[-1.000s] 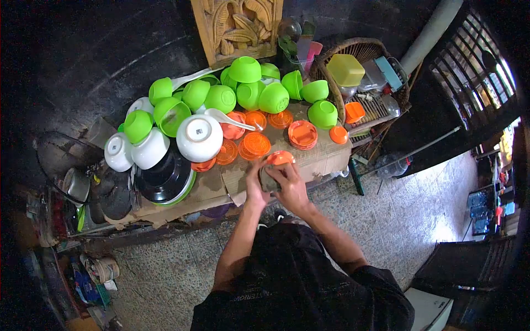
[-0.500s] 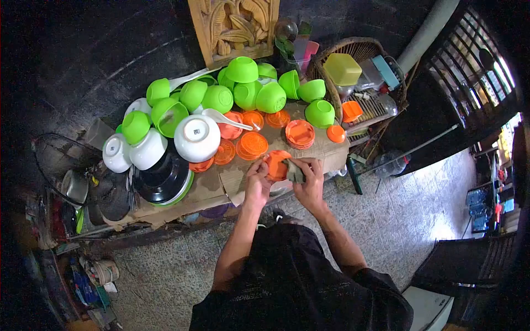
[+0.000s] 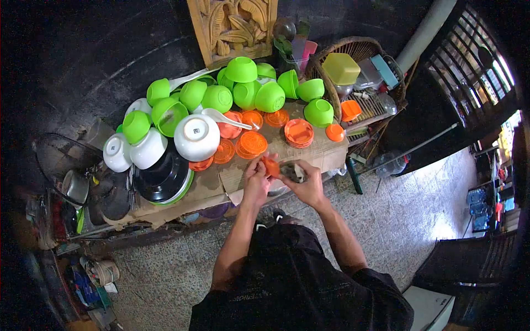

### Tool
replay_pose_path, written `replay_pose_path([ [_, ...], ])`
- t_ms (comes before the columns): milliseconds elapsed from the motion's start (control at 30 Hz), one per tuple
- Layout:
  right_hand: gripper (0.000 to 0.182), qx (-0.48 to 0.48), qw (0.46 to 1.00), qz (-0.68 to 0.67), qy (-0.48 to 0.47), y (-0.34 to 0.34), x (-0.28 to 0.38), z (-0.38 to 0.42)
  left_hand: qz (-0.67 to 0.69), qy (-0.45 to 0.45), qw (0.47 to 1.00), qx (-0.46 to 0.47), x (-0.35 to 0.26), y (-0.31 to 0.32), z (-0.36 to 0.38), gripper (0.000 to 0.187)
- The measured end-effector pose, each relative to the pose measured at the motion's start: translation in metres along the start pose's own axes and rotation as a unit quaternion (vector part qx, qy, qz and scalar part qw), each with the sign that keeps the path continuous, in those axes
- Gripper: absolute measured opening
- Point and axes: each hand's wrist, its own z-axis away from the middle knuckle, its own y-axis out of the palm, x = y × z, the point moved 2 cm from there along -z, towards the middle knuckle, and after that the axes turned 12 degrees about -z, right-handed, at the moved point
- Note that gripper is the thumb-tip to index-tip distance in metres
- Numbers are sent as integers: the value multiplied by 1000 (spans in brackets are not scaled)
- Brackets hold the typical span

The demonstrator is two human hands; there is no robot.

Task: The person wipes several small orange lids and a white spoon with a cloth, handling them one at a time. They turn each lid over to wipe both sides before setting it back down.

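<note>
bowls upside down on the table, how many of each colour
Green bowls: about 13, some partly hidden in the pile
White bowls: 4
Black bowls: 1 stack, number within unclear
Total: about 18, on the cardboard-covered table

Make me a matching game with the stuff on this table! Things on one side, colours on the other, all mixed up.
Things:
1. lid in the left hand
2. cloth in the right hand
3. big upside-down bowl
4. small bowl by the basket

Colours:
A. green
B. orange
C. white
D. dark grey

Pairs: 1-B, 2-D, 3-C, 4-A
</note>
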Motion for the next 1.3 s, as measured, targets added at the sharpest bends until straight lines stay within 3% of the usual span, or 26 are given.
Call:
replay_pose_path([
  [33, 42, 8, 993, 76, -94, 1, 8, 3, 2, -18, 1000, -12, -11, 10, 6, 37],
  [67, 42, 8, 993, 76, -94, 1, 11, 4, 4, -36, 999, -25, -18, 16, 10, 37],
  [133, 42, 76, 954, 157, -245, 2, 21, 9, 3, -29, 999, -32, -8, 7, 2, 38],
  [200, 41, 86, 954, 171, -231, 5, 4, 14, 3, -21, 999, -38, -8, 3, 1, 38],
  [300, 41, 130, 937, 227, -233, 10, -11, 13, 123, -56, 990, 27, -20, 9, 8, 40],
  [367, 47, 138, 939, 230, -214, 8, -13, 13, 16, -33, 999, -6, -6, 0, 3, 40],
  [500, 42, 97, 967, 158, -174, 0, -19, 5, -15, -48, 999, -22, -7, 4, 4, 42],
  [567, 39, -53, 989, 95, -100, -5, -35, -1, 18, -30, 999, -16, -8, 9, 3, 43],
  [600, 39, -54, 989, 95, -99, -1, -31, -6, 18, -31, 999, -15, -9, 9, 4, 43],
  [667, 41, -154, 978, 118, -78, 4, -23, -13, 4, -40, 999, -10, -10, 10, 5, 40],
  [700, 51, -121, 972, 142, -140, 6, -19, -14, 3, -41, 999, -8, -8, 9, 4, 40],
  [833, 64, -22, 973, 165, -158, 40, -12, -14, -6, -25, 1000, -15, 6, -3, -2, 31],
  [967, 65, 4, 966, 163, -199, 56, -2, -7, 18, -28, 998, -48, 4, -8, -3, 31],
  [1067, 66, 35, 969, 177, -172, 47, 5, -2, 70, -27, 994, -79, 6, -5, -3, 26],
  [1300, 60, 112, 943, 252, -188, 17, -7, 17, 11, -11, 997, -71, 2, 7, -5, 27],
])
